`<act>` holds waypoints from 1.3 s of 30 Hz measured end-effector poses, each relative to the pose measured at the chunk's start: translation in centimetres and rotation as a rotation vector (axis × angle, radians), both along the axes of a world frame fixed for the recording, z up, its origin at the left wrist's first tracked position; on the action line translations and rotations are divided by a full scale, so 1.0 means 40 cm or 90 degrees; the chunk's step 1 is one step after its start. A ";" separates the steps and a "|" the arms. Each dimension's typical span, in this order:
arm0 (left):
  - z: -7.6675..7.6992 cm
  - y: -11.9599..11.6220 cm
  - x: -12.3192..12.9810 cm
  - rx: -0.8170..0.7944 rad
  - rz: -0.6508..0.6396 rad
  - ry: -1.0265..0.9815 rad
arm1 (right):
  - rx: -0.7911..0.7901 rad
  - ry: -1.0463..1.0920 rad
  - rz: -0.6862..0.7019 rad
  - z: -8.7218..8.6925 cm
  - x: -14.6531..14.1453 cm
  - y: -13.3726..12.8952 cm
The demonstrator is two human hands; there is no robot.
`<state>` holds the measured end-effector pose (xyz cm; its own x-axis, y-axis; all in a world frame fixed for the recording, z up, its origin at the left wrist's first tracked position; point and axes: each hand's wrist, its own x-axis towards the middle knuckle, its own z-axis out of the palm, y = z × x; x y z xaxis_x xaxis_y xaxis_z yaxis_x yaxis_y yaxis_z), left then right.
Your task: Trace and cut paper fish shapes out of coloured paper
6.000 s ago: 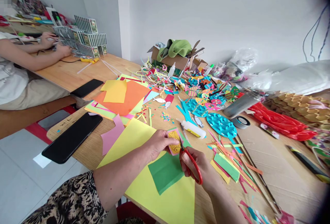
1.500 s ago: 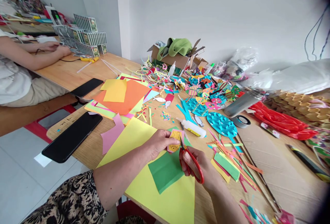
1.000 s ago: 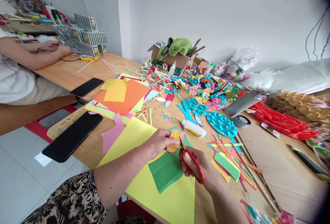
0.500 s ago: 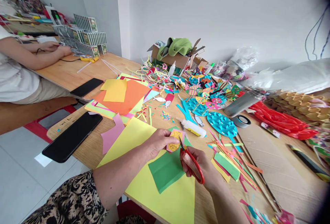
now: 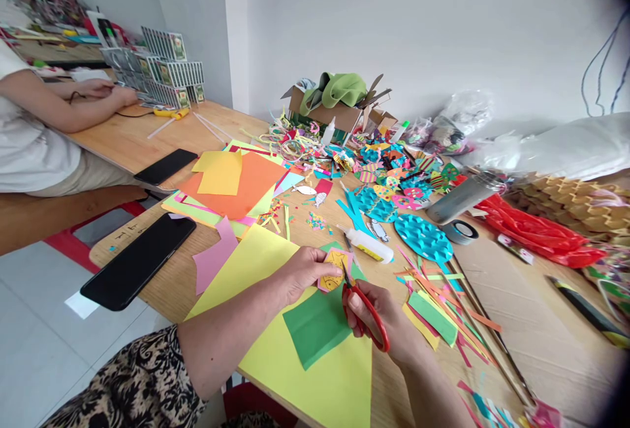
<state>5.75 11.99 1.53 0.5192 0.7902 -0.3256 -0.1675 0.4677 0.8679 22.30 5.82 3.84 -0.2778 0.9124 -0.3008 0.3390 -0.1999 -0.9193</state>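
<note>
My left hand (image 5: 304,273) pinches a small orange-yellow paper piece (image 5: 333,277) with a fish drawn on it, backed by pink paper. My right hand (image 5: 378,316) grips red-handled scissors (image 5: 375,324) by the loops. Their dark blades point up and left and meet the right edge of the fish paper. Whether the blades are fully closed is hard to see. Below both hands, a green paper piece (image 5: 317,329) lies on a large yellow sheet (image 5: 344,385). Another green piece (image 5: 358,270) shows partly behind the fish paper.
A glue bottle (image 5: 370,246) lies just beyond my hands. Paper strips (image 5: 447,290), a steel flask (image 5: 465,197) and a tape roll (image 5: 461,232) are at right. Phones (image 5: 140,260) and coloured sheets (image 5: 236,185) lie left. A co-worker's arms (image 5: 73,103) rest on the far-left table.
Both hands, the fish paper and the scissors stay almost in place. At most the scissors shift slightly.
</note>
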 end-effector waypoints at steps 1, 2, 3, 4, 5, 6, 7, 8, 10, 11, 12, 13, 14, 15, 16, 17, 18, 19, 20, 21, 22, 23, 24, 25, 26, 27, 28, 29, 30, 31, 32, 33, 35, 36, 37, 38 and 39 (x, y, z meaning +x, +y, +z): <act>0.002 0.000 0.000 -0.001 0.001 0.000 | 0.000 0.001 -0.002 -0.003 0.001 0.000; 0.003 -0.001 0.000 -0.001 0.001 0.001 | -0.001 0.003 -0.004 -0.005 0.002 0.000; 0.005 -0.001 0.001 -0.002 0.001 0.000 | -0.002 0.003 -0.007 -0.007 0.003 0.000; 0.006 -0.001 0.001 -0.002 0.001 0.000 | -0.003 0.003 -0.009 -0.009 0.003 0.001; 0.007 -0.002 0.001 -0.002 0.002 -0.001 | -0.005 0.004 -0.011 -0.011 0.004 0.001; 0.008 -0.002 0.001 -0.002 0.004 -0.001 | -0.006 0.007 -0.015 -0.012 0.004 0.001; 0.009 -0.002 0.001 -0.003 0.006 -0.002 | -0.008 0.012 -0.018 -0.013 0.004 0.002; 0.009 -0.002 0.002 -0.004 0.008 -0.002 | -0.010 0.017 -0.021 -0.014 0.004 0.002; 0.010 -0.001 0.002 -0.006 0.013 -0.002 | -0.014 0.025 -0.027 -0.014 0.004 0.002; 0.011 -0.001 0.002 -0.007 0.014 -0.002 | -0.015 0.027 -0.027 -0.014 0.004 0.002; 0.012 -0.001 0.002 -0.009 0.016 -0.002 | -0.016 0.027 -0.025 -0.014 0.004 0.002; 0.012 0.000 0.003 -0.010 0.016 -0.001 | -0.016 0.026 -0.020 -0.014 0.004 0.001; 0.013 0.000 0.003 -0.012 0.017 0.000 | -0.015 0.027 -0.015 -0.014 0.004 0.001; 0.015 0.000 0.003 -0.014 0.018 0.001 | -0.014 0.029 -0.009 -0.014 0.005 0.000; 0.016 0.000 0.003 -0.018 0.017 0.003 | -0.010 0.031 -0.005 -0.015 0.005 0.000; 0.018 -0.001 0.003 -0.022 0.016 0.005 | -0.004 0.034 -0.001 -0.017 0.006 0.000; 0.020 -0.001 0.003 -0.026 0.014 0.008 | 0.002 0.037 0.003 -0.018 0.006 -0.001; 0.021 -0.001 0.003 -0.030 0.013 0.011 | 0.008 0.040 0.007 -0.020 0.007 -0.001; 0.023 -0.002 0.003 -0.033 0.011 0.012 | 0.014 0.042 0.010 -0.021 0.007 -0.001; 0.024 -0.002 0.003 -0.034 0.010 0.013 | 0.019 0.042 0.014 -0.022 0.007 -0.001; 0.025 -0.002 0.003 -0.034 0.010 0.013 | 0.020 0.041 0.017 -0.022 0.007 -0.001; 0.026 -0.002 0.003 -0.033 0.010 0.013 | 0.018 0.038 0.020 -0.021 0.007 -0.001; 0.026 -0.002 0.003 -0.032 0.009 0.012 | 0.017 0.036 0.021 -0.021 0.007 -0.001; 0.026 -0.001 0.003 -0.031 0.009 0.012 | 0.015 0.033 0.020 -0.020 0.007 -0.001; 0.026 -0.001 0.003 -0.030 0.008 0.011 | 0.012 0.031 0.019 -0.019 0.007 0.000; 0.025 -0.001 0.003 -0.029 0.007 0.010 | 0.010 0.030 0.017 -0.019 0.008 0.000; 0.024 0.000 0.004 -0.028 0.008 0.009 | 0.010 0.028 0.014 -0.020 0.008 0.000; 0.023 0.000 0.004 -0.027 0.008 0.008 | 0.011 0.026 0.013 -0.021 0.009 0.000; 0.023 -0.001 0.004 -0.026 0.009 0.009 | 0.012 0.022 0.012 -0.022 0.009 0.000; 0.023 -0.001 0.003 -0.026 0.009 0.009 | 0.013 0.019 0.011 -0.023 0.009 0.000; 0.022 -0.001 0.003 -0.026 0.009 0.009 | 0.013 0.018 0.010 -0.023 0.009 0.001; 0.022 -0.001 0.003 -0.026 0.009 0.008 | 0.011 0.018 0.008 -0.023 0.008 0.001; 0.022 -0.002 0.003 -0.026 0.009 0.001 | 0.004 0.022 0.002 -0.020 0.007 0.001; 0.022 -0.001 0.003 -0.026 0.010 -0.001 | 0.000 0.025 -0.001 -0.018 0.006 0.001; 0.022 -0.001 0.003 -0.027 0.011 -0.001 | -0.002 0.027 -0.003 -0.016 0.005 0.000; 0.021 0.000 0.004 -0.029 0.011 0.000 | -0.003 0.029 -0.005 -0.013 0.004 0.000; 0.021 0.000 0.004 -0.031 0.013 0.001 | -0.003 0.029 -0.007 -0.010 0.002 0.000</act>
<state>5.90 12.00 2.36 0.5033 0.7835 -0.3644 -0.1763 0.5059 0.8444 22.40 5.81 3.45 -0.2808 0.9140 -0.2929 0.2951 -0.2082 -0.9325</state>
